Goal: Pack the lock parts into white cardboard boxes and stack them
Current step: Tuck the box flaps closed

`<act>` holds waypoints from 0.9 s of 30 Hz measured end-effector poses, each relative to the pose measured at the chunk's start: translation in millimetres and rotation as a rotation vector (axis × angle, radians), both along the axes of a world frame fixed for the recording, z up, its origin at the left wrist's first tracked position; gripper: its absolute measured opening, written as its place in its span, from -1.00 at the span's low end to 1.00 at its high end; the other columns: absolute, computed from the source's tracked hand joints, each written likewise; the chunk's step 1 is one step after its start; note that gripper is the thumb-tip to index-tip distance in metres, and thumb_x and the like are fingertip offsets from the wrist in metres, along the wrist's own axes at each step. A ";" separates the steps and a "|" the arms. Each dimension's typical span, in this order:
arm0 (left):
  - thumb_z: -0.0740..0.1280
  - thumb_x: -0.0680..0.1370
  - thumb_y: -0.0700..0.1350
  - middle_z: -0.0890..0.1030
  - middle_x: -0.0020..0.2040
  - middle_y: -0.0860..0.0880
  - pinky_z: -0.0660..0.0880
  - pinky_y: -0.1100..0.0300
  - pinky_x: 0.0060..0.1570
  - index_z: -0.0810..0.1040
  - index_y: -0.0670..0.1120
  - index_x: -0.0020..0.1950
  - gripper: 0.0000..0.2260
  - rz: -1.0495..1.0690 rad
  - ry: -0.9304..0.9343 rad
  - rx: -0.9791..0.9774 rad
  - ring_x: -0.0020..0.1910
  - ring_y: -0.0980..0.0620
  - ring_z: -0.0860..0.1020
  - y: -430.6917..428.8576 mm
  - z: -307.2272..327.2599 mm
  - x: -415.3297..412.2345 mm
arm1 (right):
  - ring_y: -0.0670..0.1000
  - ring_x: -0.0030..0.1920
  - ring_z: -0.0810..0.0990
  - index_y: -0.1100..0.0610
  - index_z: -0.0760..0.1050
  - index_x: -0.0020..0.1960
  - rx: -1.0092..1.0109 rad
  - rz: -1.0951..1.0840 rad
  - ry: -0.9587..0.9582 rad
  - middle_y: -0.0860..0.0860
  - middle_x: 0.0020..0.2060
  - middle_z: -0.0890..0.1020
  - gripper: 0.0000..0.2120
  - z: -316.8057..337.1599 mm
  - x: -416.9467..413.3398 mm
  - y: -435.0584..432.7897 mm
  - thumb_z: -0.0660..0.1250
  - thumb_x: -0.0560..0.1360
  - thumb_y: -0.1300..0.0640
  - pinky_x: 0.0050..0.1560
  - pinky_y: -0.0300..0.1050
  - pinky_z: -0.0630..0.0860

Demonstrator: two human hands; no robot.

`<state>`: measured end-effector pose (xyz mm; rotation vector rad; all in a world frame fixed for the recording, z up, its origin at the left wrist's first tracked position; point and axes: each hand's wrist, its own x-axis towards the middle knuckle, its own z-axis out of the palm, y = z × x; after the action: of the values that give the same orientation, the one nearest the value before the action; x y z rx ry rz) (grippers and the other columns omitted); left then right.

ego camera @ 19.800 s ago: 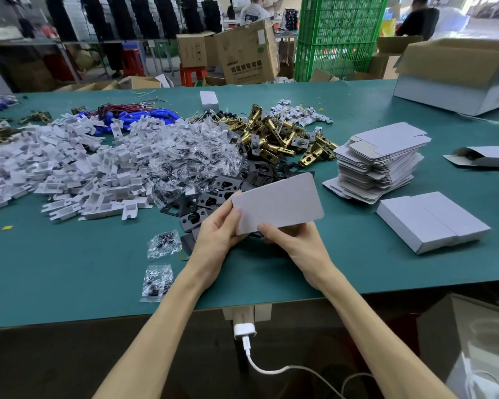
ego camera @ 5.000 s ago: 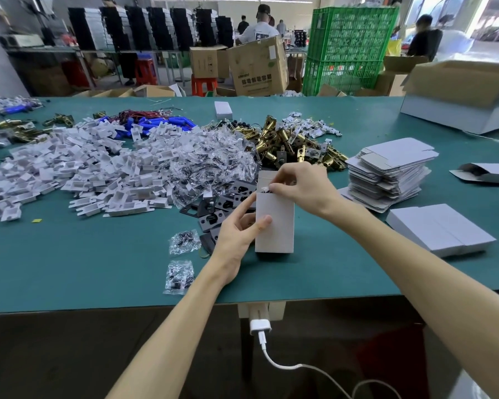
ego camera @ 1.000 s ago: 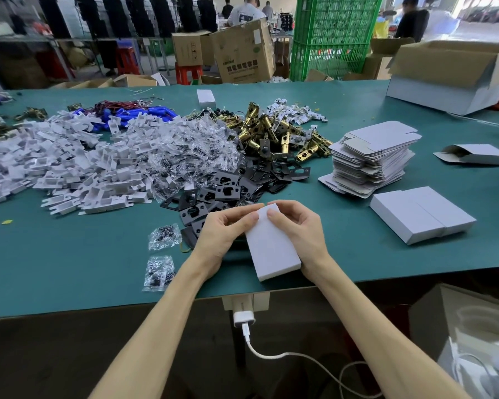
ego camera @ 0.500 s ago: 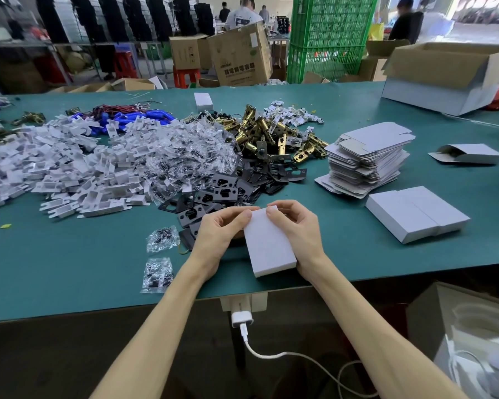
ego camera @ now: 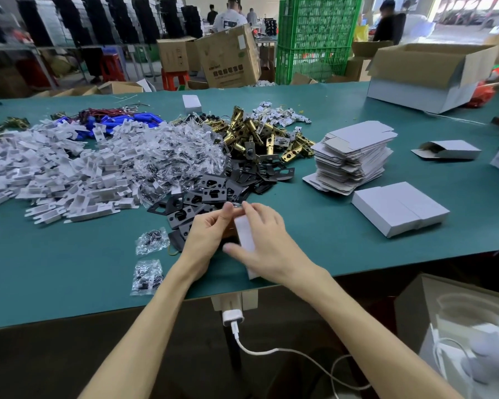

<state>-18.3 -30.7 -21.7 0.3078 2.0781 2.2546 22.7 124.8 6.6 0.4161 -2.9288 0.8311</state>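
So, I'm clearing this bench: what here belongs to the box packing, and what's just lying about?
Job: box, held by left hand and right hand; flat blanks; closed boxes; black plates; brass latches; screw bags.
Lying about: charger cable; green crates; brown cartons.

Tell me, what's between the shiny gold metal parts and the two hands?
A heap of flat black metal plates with cut-out holes; the head view shows it.
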 end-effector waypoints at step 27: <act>0.19 0.74 0.01 0.75 0.11 -0.11 0.59 0.04 0.29 0.74 -0.17 0.15 -0.62 0.022 0.018 -0.040 0.18 -0.06 0.70 3.3 -4.6 -1.9 | -0.05 0.64 -0.02 0.22 0.06 0.64 -0.231 -0.123 -0.072 0.05 0.65 0.05 -0.33 -15.0 -14.2 57.1 0.26 0.68 -0.01 0.50 -0.32 -0.13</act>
<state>-20.2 -27.4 -26.3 0.3049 2.1425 2.2279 8.5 181.9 -8.4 0.1908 -2.8394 1.1706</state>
